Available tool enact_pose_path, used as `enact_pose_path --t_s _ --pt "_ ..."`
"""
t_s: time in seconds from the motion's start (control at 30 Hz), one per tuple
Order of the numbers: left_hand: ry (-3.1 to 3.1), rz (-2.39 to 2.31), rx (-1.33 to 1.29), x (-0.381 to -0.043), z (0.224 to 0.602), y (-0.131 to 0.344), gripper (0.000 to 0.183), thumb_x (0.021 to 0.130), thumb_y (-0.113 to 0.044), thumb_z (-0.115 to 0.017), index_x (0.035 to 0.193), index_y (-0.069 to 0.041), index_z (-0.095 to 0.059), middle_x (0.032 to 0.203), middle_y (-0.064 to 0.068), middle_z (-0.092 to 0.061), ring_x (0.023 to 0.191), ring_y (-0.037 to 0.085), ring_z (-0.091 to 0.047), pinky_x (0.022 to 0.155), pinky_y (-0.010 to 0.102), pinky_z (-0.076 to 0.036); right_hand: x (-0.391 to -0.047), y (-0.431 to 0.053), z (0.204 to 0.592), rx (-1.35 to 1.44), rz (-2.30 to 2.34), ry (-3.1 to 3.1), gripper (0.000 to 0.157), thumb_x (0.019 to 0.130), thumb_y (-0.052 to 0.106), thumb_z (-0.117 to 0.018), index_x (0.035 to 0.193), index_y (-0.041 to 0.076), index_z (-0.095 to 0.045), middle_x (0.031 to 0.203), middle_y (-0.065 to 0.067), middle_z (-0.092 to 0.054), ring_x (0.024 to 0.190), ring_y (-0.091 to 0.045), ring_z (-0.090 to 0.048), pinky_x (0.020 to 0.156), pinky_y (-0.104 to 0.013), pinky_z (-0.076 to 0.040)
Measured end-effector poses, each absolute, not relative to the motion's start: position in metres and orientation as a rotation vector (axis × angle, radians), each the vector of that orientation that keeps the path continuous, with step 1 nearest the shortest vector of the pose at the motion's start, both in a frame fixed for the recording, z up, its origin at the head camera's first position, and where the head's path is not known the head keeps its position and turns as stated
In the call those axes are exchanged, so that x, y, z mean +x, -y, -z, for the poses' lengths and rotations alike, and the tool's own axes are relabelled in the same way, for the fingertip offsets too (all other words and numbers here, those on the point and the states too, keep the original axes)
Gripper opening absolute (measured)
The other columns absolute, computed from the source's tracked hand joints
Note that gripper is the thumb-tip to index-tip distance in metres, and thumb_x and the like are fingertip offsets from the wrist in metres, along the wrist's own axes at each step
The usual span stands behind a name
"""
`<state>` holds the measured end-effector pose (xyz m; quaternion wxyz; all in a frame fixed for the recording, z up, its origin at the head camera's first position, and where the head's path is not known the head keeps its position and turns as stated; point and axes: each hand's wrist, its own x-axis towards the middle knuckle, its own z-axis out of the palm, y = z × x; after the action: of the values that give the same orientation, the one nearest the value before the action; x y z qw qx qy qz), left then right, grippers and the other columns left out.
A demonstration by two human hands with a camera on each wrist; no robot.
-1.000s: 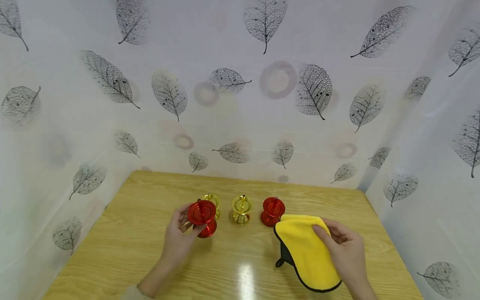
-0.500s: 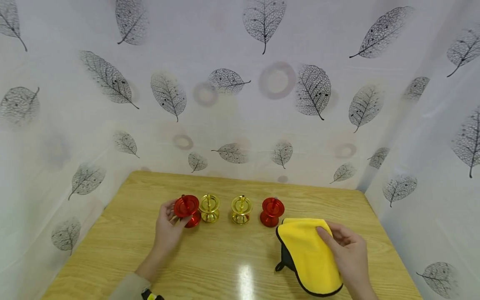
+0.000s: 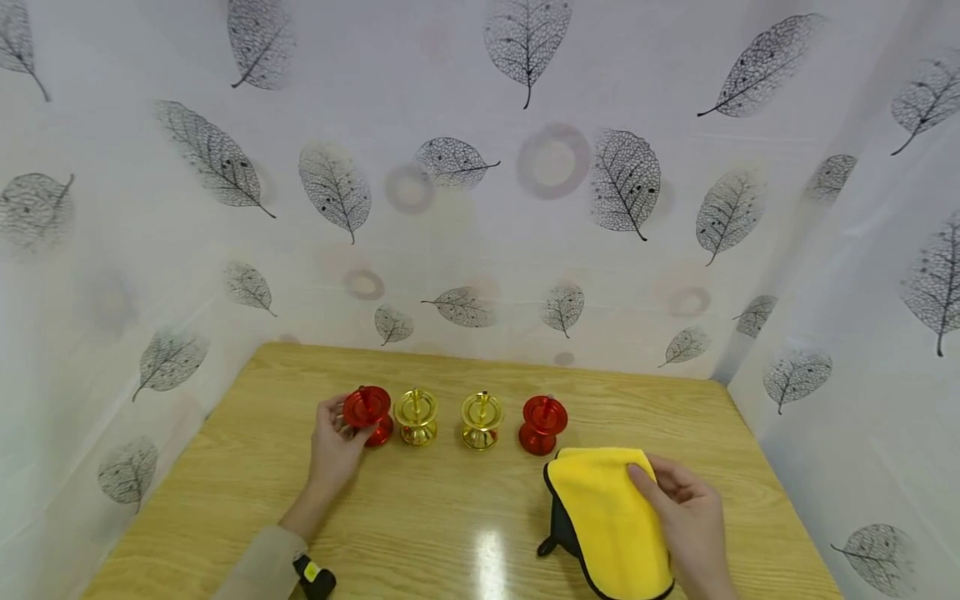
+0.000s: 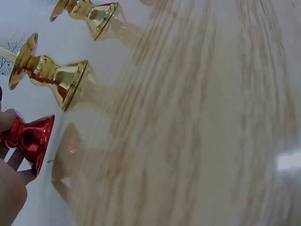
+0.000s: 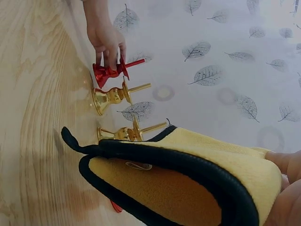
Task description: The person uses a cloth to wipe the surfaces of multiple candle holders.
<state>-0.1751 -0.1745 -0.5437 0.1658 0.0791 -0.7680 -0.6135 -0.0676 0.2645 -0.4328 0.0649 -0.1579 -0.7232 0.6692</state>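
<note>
At the left end of a row, my left hand (image 3: 334, 450) grips a shiny red candlestick (image 3: 367, 408) round its narrow waist. The left wrist view shows that red candlestick (image 4: 34, 141) upright relative to its neighbours, its base close to the tabletop; whether it touches I cannot tell. Just right of it stands a gold candlestick (image 3: 417, 408), then a second gold candlestick (image 3: 482, 412) and another red candlestick (image 3: 543, 417). My right hand (image 3: 692, 521) pinches a folded yellow cloth (image 3: 611, 517) with black edging, thumb on top. The cloth droops in front of the right-hand red candlestick.
A wood-grain table (image 3: 435, 517) carries everything, with a bright light reflection near its front. Behind and at both sides hangs a pale leaf-patterned curtain (image 3: 480, 225). A dark band with a yellow spot (image 3: 313, 575) sits on the left wrist.
My left hand has carried the red candlestick left and back, from in front of the left gold one to beside it. The cloth in my right hand has shifted slightly toward the front.
</note>
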Motion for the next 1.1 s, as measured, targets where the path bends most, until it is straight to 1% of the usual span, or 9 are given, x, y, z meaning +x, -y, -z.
enact_pose_path --t_s 0.17,0.27,0.4,0.53,0.63,0.77,0.83,1.0,1.1 --pt "2.151 1.752 0.218 -0.177 0.550 0.178 0.069 0.085 0.012 -0.078 0.142 0.009 -0.039 0.132 0.027 -0.058 0.097 -0.013 -0.056 0.085 0.003 -0.050 -0.068 -0.262 0.436 -0.487 -2.039 2.170 0.030 0.095 0.022 -0.080 0.120 0.005 -0.077 0.091 0.006 -0.083 0.076 -0.015 -0.079 0.066 -0.032 -0.066" --pt "2.153 1.746 0.221 -0.178 0.553 0.180 0.069 0.085 0.013 -0.077 0.142 0.009 -0.039 0.132 0.027 -0.058 0.097 -0.015 -0.055 0.085 0.002 -0.049 -0.072 -0.261 0.439 -0.525 -2.051 2.166 0.027 0.094 0.024 -0.081 0.117 0.009 -0.079 0.090 0.007 -0.082 0.076 -0.014 -0.079 0.066 -0.032 -0.066" --pt "2.168 1.743 0.231 -0.179 0.555 0.182 0.070 0.086 0.012 -0.077 0.143 0.008 -0.038 0.134 0.026 -0.058 0.097 -0.017 -0.054 0.085 0.002 -0.049 -0.080 -0.265 0.443 -0.618 -2.073 2.175 0.023 0.092 0.032 -0.083 0.112 0.020 -0.081 0.089 0.012 -0.081 0.078 -0.010 -0.078 0.069 -0.029 -0.066" --pt "2.164 1.753 0.227 -0.180 0.556 0.183 0.069 0.086 0.011 -0.077 0.143 0.008 -0.037 0.134 0.026 -0.059 0.097 -0.016 -0.055 0.085 0.002 -0.049 -0.089 -0.272 0.451 -0.683 -2.075 2.197 0.024 0.091 0.038 -0.083 0.111 0.025 -0.081 0.088 0.016 -0.080 0.080 -0.008 -0.077 0.072 -0.027 -0.065" --pt "2.155 1.764 0.224 -0.182 0.557 0.183 0.069 0.086 0.012 -0.077 0.143 0.007 -0.038 0.133 0.026 -0.060 0.098 -0.015 -0.056 0.086 0.002 -0.050 -0.095 -0.280 0.457 -0.705 -2.073 2.214 0.033 0.091 0.040 -0.083 0.118 0.021 -0.078 0.088 0.018 -0.079 0.081 -0.006 -0.077 0.074 -0.026 -0.065" --pt "2.168 1.758 0.222 -0.182 0.557 0.183 0.068 0.087 0.011 -0.077 0.143 0.007 -0.038 0.132 0.025 -0.060 0.099 -0.015 -0.056 0.086 0.002 -0.049 -0.104 -0.291 0.467 -0.741 -2.081 2.240 0.059 0.091 0.044 -0.081 0.136 0.009 -0.067 0.090 0.023 -0.077 0.085 -0.002 -0.076 0.077 -0.024 -0.064" --pt "2.176 1.749 0.224 -0.183 0.557 0.183 0.068 0.087 0.010 -0.077 0.142 0.006 -0.038 0.132 0.025 -0.060 0.098 -0.015 -0.055 0.086 0.002 -0.049 -0.107 -0.296 0.471 -0.750 -2.087 2.260 0.069 0.092 0.046 -0.080 0.143 0.006 -0.061 0.090 0.024 -0.076 0.086 -0.001 -0.075 0.078 -0.023 -0.064" --pt "2.179 1.736 0.227 -0.183 0.557 0.183 0.069 0.086 0.011 -0.077 0.142 0.007 -0.038 0.131 0.025 -0.060 0.097 -0.016 -0.055 0.085 0.002 -0.049 -0.117 -0.311 0.482 -0.764 -2.149 2.286 0.076 0.094 0.048 -0.077 0.151 0.005 -0.052 0.091 0.023 -0.075 0.087 -0.002 -0.074 0.079 -0.024 -0.064" --pt "2.190 1.730 0.228 -0.182 0.556 0.183 0.069 0.087 0.010 -0.077 0.143 0.007 -0.037 0.131 0.025 -0.059 0.097 -0.017 -0.054 0.084 0.001 -0.049 -0.123 -0.321 0.487 -0.765 -2.180 2.313 0.082 0.096 0.049 -0.074 0.158 0.004 -0.043 0.091 0.024 -0.074 0.087 -0.001 -0.074 0.080 -0.024 -0.064"
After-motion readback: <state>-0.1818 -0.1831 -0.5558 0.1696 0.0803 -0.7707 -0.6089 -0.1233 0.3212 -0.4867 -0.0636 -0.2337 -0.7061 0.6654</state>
